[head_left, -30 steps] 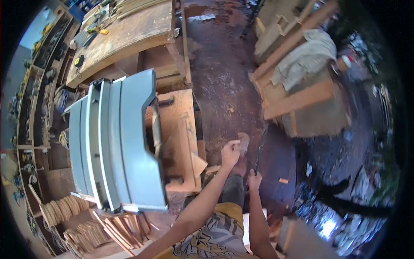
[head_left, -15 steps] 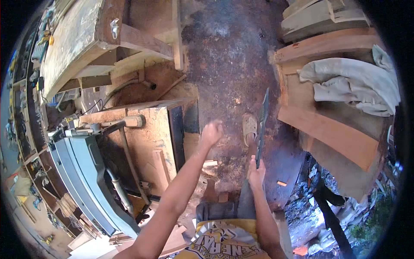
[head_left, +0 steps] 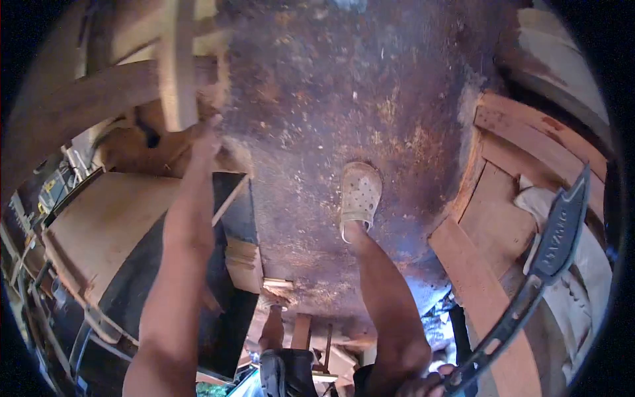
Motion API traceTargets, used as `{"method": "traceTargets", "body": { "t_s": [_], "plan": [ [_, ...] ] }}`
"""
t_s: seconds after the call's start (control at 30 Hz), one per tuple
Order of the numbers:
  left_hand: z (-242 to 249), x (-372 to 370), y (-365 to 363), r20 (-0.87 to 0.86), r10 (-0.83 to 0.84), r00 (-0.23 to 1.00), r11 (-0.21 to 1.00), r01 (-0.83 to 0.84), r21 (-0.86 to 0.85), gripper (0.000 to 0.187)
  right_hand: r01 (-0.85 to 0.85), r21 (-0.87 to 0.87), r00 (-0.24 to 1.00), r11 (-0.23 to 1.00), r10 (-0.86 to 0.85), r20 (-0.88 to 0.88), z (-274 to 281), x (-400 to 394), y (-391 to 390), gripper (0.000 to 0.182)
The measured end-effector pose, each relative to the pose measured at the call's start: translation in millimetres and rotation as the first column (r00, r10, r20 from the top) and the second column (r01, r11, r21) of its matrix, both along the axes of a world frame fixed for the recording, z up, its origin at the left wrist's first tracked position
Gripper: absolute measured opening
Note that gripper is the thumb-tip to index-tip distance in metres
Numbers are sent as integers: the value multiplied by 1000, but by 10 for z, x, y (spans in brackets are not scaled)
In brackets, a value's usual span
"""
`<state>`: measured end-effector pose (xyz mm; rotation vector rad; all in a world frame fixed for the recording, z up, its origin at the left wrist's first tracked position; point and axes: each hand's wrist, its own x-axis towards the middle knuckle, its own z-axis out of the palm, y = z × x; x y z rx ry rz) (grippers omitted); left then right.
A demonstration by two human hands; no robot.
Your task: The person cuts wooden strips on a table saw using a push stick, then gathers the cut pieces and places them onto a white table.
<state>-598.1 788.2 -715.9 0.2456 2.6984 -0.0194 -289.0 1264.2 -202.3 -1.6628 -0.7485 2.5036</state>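
My right hand (head_left: pixel 430 385), at the bottom edge, is closed round the handle end of a long black tool (head_left: pixel 522 298). The tool slants up to the right, with slots along its shaft and raised lettering on its wide, pointed head. My left hand (head_left: pixel 208 137) is stretched forward at the upper left, beside the lower end of a pale wooden post (head_left: pixel 177 79). Its fingers are blurred, and whether they touch the post cannot be made out.
Below my left arm stands a box-like piece with a wooden top (head_left: pixel 119 205) and dark sides. Wooden boards (head_left: pixel 476 278) and a pale cloth (head_left: pixel 585 291) lie at the right. A light clog (head_left: pixel 361 192) is on my foot, on the stained floor (head_left: pixel 297 132).
The view has shifted forward and closer to the floor. My left hand has reached forward to the post. The black tool has swung from near upright to a slant at the right.
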Motion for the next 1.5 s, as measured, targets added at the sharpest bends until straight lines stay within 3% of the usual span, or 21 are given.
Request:
{"method": "traceTargets", "body": {
  "t_s": [0.03, 0.17, 0.23, 0.27, 0.3, 0.37, 0.4, 0.43, 0.53, 0.57, 0.63, 0.7, 0.8, 0.87, 0.93, 1.13, 1.23, 1.3, 1.33, 1.4, 1.5],
  "plan": [
    [-176, -82, -20, -30, 29, 999, 998, -31, -60, 34, -143, 214, 965, 966, 87, 249, 40, -117, -33, 37],
    [322, -198, 447, 112, 238, 965, 960, -251, 122, 24, -112, 46, 907, 993, 83, 413, 122, 30, 6, 43],
    [1280, 22, 959, 148, 101, 984, 910, -152, 385, 22, 56, 185, 896, 981, -131, 424, 108, 88, -315, 12],
    [1818, 163, 1240, 132, -7, 991, 860, -62, 507, 22, -176, 226, 916, 958, 75, 395, 52, 405, -422, 15],
    [2569, 437, 1588, 121, 11, 993, 928, -55, 368, 20, -366, 262, 782, 893, 142, 607, 153, 303, -615, 22],
    [3082, 1081, 1667, -194, -102, 976, 724, 207, 658, 23, -511, 427, 801, 746, 235, 550, 260, 631, -1108, 23],
    [3540, 1429, 1901, 52, 57, 997, 607, -76, 791, 24, -513, 560, 834, 651, 222, 505, 321, 874, -1405, 21],
    [4192, 1738, 2116, -290, 17, 957, 628, 216, 748, 24, -326, 527, 931, 785, 169, 324, 530, 1003, -1612, 23],
    [5999, 2737, 2369, -45, 372, 927, 327, -86, 941, 20, -236, 740, 972, 630, 143, 187, 1424, 1967, -2187, 24],
    [6629, 3105, 2291, 58, 418, 907, 204, -157, 966, 20, -359, 820, 932, 445, 134, 336, 1820, 2240, -2297, 24],
    [7758, 3703, 2002, 234, 409, 882, -59, -230, 971, 19, -133, 981, 988, 138, 96, 121, 2328, 2704, -2461, 28],
    [8376, 4217, 1661, 142, 377, 915, -162, -85, 983, 15, -342, 939, 935, -39, 87, 344, 3086, 3063, -2576, 47],
    [9065, 4815, 1141, 112, 292, 950, -168, -65, 984, 15, -251, 963, 961, -102, 90, 260, 3611, 3367, -2776, 64],
    [9090, 5007, 921, 140, 236, 962, -76, -126, 989, 15, -147, 969, 973, -197, 146, 177, 3740, 3634, -2891, 54],
    [9106, 5239, 778, 232, 214, 949, -156, -201, 967, 15, -241, 960, 935, 141, 300, 190, 3702, 4016, -3149, 41],
    [8991, 5954, 408, 576, -105, 811, -145, -586, 798, 21, -170, 909, 964, 380, 254, 74, 3319, 4863, -4002, 21],
    [8399, 6629, -70, 583, -322, 746, 363, -471, 804, 25, -114, 857, 993, 502, 23, 118, 3273, 5123, -4470, 27],
    [8256, 7212, -388, 534, -457, 712, 399, -372, 838, 23, -53, 827, 976, 559, -147, 162, 3581, 5314, -4841, 49],
    [8079, 7429, -557, 595, -498, 630, 362, -473, 803, 21, -231, 828, 923, 511, -155, 353, 3217, 5536, -5081, 60],
    [7862, 7684, -895, 560, -623, 545, 459, -325, 827, 14, -232, 866, 855, 444, -330, 399, 2709, 5940, -5654, 45],
    [7120, 8179, -1387, 605, -715, 350, 586, -169, 792, 14, -81, 750, 745, 657, -459, 483, 2455, 6685, -6489, 47]
  ]
}}
